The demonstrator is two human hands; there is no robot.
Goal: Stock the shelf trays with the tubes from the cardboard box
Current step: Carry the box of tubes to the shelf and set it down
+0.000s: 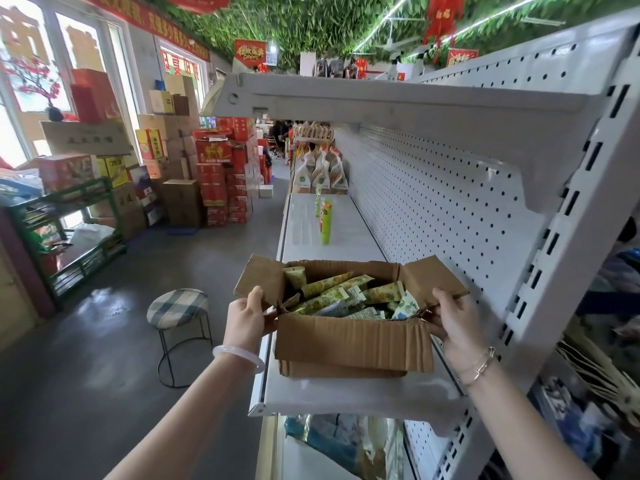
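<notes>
Head view, cardboard box (353,344): open on the white shelf (346,393), flaps folded outward.
Tubes (346,294): heaped loosely inside the box (mostly yellow-green prints).
Standing tubes (326,220): upright farther along the same shelf.
Left hand (247,318): fingers curled round the box's left flap.
Right hand (457,323): gripping the right flap by the box corner.
Stool (178,306): on the floor, left of the shelf.

Grey floor (104,393), plaid stool (178,306), bright windows (24,64).
</notes>
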